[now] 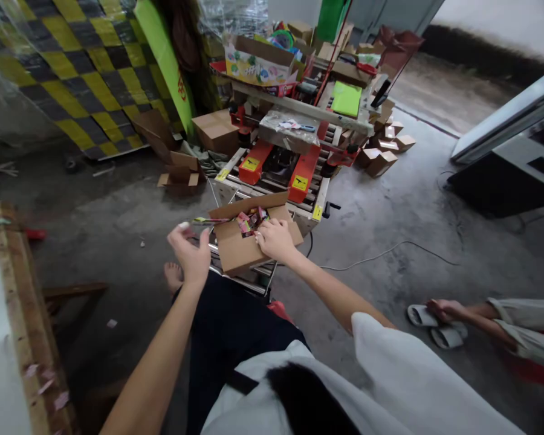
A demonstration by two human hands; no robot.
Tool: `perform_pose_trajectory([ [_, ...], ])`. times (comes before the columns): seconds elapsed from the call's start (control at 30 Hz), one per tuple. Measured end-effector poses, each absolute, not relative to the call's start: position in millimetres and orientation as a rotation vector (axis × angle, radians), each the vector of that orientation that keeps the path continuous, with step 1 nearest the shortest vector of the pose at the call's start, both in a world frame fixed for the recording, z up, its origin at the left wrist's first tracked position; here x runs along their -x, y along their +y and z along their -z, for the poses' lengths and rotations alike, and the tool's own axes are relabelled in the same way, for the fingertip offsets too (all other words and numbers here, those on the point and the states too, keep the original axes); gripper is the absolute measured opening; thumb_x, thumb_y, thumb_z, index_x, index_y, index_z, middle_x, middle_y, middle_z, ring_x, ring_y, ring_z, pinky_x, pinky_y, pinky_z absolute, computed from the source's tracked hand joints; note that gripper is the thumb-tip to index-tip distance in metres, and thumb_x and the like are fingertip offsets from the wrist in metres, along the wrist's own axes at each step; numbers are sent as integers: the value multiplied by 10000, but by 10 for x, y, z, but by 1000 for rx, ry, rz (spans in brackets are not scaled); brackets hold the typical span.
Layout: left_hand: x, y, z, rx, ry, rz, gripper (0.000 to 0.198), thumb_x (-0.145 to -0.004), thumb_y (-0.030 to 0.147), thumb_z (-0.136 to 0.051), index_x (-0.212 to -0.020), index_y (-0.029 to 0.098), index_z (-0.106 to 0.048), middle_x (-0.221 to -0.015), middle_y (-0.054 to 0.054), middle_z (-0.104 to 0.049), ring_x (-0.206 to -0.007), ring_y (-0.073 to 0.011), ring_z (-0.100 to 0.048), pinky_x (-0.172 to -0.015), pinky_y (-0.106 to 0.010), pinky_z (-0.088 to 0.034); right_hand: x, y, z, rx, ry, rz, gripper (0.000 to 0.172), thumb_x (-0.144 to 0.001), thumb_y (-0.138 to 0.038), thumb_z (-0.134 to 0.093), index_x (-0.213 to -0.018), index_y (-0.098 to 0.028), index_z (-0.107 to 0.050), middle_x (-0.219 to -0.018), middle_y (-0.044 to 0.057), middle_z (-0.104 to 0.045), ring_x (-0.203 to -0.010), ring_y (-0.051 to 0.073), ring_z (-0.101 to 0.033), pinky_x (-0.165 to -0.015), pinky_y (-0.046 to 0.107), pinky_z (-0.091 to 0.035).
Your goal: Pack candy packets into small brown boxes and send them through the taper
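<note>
One open cardboard box (pixel 236 249), head view: we note it on the roller conveyor (pixel 256 280), in front of a red-and-metal machine (pixel 259 158). Small pink packets (pixel 245 223) lie inside. Our right hand (pixel 276 240) is over the box's right side, fingers bent; whether it grips, we cannot tell. Our left hand (pixel 191 257) is open, thumb apart, just left of the box.

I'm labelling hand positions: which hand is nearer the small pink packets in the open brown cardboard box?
Right. The right hand is at the box, by the pink packets; the left hand is outside it, off its left side.
</note>
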State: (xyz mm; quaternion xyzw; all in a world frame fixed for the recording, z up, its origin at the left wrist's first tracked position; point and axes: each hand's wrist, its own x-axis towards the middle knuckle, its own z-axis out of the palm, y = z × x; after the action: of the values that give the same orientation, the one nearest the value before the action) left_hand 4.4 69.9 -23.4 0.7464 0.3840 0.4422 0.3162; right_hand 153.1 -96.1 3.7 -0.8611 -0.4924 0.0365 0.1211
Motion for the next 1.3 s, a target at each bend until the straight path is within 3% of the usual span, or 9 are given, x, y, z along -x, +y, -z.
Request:
perform_pose_trajectory([
  [0.1,-109,856,191,-1868,854,-1054,345,-848,356,-662,-1102,162,-533,-886,-27,-630,-770,-156,-634,-741,-285,-542,-1523,-978,-3,2512,-1437,-39,365,-1046,-314,-420,-947,-159,-736,-1071,103,-733,-1076,244,-559,-968,423,-301],
  [0.27,-248,834,74,-2124,777,-1172,150,-877,313,-649,-916,172,-615,-937,-46,-612,-841,-158,-628,-827,-306,-539,-1482,-1037,72,2478,-1456,34,343,-1042,-328,-433,-939,-167,-717,-1046,89,-734,-1057,234,-558,-950,411,-294],
  [0.4,-353,853,161,-1874,893,-1243,417,-749,289,-786,-1062,181,-533,-1156,-103,-553,-951,-177,-627,-807,-311,-566,-1474,-1043,85,2475,-1447,70,327,-1039,-331,-437,-948,-169,-706,-1044,84,-733,-1056,238,-561,-950,411,-299],
  [0.5,-349,876,265,-1566,950,-1283,543,-704,286,-820,-1108,183,-473,-1059,-59,-576,-807,-134,-626,-729,-281,-559,-1468,-1045,85,2465,-1443,75,307,-1033,-328,-447,-957,-174,-701,-1045,83,-731,-1062,238,-560,-957,409,-303],
  [0.67,-277,653,132,-2084,700,-1337,182,-842,319,-738,-905,190,-626,-835,-15,-651,-797,-160,-646,-782,-278,-527,-1444,-1044,58,2474,-1435,44,319,-1036,-350,-440,-971,-176,-698,-1060,96,-722,-1069,246,-557,-964,416,-312],
  [0.83,-778,464,-113,-2687,302,-664,207,-931,165,-573,-1125,171,-647,-995,-80,-721,-927,-205,-686,-830,-282,-521,-1419,-1070,48,2475,-1399,28,307,-1029,-361,-446,-1000,-177,-689,-1070,102,-716,-1055,258,-565,-970,413,-329],
  [0.97,-1078,544,-84,-2842,187,-206,193,-931,126,-497,-983,131,-683,-959,-130,-719,-874,-237,-694,-757,-301,-529,-1423,-1097,60,2421,-1312,68,392,-984,-383,-520,-1266,-124,-602,-1348,168,-612,-1229,277,-519,-1013,386,-339],
  [1.13,-954,668,15,-2793,-47,-87,295,-878,77,-498,-1058,149,-721,-1136,-107,-737,-1070,-217,-685,-987,-317,-525,-1446,-1042,20,2465,-1368,37,503,-1012,-362,-454,-1459,-133,-478,-1504,146,-524,-1198,270,-534,-983,413,-327],
  [1.3,-717,620,-187,-2727,-21,-480,355,-904,100,-470,-1155,184,-706,-1355,-119,-647,-1322,-242,-550,-1151,-414,-423,-1484,-918,-52,2571,-1430,-94,409,-1041,-396,-390,-1180,-151,-686,-1207,137,-707,-1064,275,-560,-921,440,-317],
])
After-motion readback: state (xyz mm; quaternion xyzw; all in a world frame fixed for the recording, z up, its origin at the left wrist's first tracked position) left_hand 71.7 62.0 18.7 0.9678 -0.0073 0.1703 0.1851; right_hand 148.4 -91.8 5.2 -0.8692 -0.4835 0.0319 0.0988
